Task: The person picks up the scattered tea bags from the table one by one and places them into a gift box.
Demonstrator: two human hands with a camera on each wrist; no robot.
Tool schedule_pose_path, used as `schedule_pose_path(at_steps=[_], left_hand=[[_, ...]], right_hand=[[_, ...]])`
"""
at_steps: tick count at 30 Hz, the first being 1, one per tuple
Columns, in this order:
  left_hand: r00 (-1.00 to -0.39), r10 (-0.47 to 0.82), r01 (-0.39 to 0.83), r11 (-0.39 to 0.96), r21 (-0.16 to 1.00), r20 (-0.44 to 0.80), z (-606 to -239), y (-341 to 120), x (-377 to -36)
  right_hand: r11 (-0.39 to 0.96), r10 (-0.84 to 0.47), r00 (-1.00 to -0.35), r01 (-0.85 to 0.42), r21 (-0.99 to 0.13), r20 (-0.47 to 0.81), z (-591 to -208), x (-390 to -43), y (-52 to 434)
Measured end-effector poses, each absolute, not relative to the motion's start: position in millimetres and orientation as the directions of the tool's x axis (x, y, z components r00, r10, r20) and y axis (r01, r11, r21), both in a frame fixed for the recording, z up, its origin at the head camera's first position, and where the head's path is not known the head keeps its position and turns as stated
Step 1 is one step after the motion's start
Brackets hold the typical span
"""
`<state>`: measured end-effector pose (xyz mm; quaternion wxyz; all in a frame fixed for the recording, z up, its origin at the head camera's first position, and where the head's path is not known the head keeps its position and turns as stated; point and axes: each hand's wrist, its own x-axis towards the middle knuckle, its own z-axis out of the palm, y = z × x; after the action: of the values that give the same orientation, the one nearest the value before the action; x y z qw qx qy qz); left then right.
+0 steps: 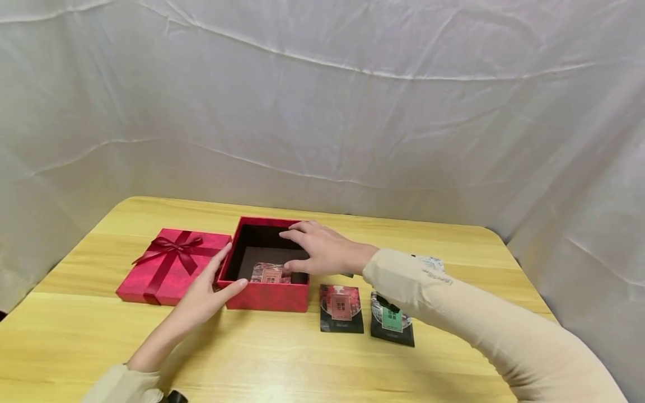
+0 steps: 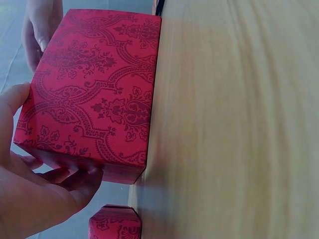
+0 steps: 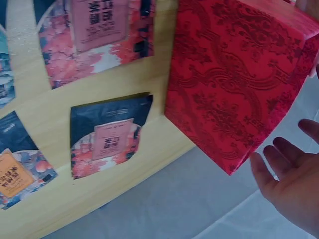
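An uncovered red patterned gift box [image 1: 267,296] with a dark inside stands near the middle of the table. In it, by the front wall, lies a small packet [image 1: 271,274] with a pinkish label. My left hand [image 1: 206,294] rests on the box's left side, its thumb at the front corner and its fingertips against the side wall [image 2: 75,167]. Over the right side of the box is my right hand [image 1: 322,249], fingers spread and holding nothing. In the right wrist view its fingertips [image 3: 259,167] show close by the box's edge.
Left of the box lies its red lid [image 1: 138,280], with a dark red ribbon bow [image 1: 176,246]. To the right are a pink-label packet [image 1: 341,313] and a green-label packet [image 1: 393,322]. An orange-label packet [image 3: 15,174] lies farther back. Pale cloth [image 1: 322,112] hangs behind the table.
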<state>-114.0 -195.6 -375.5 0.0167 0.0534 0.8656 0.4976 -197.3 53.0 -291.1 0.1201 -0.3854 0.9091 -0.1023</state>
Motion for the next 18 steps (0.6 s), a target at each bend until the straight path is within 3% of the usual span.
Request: schedule_pose_path(at_steps=[18], left_hand=[[-0.994,0.104,0.072,0.494,0.866,0.023,-375,-201,-110]], right_hand=[[0.682,-0.686,-0.724,-0.606,-0.409,-0.073,-296,-214,112]])
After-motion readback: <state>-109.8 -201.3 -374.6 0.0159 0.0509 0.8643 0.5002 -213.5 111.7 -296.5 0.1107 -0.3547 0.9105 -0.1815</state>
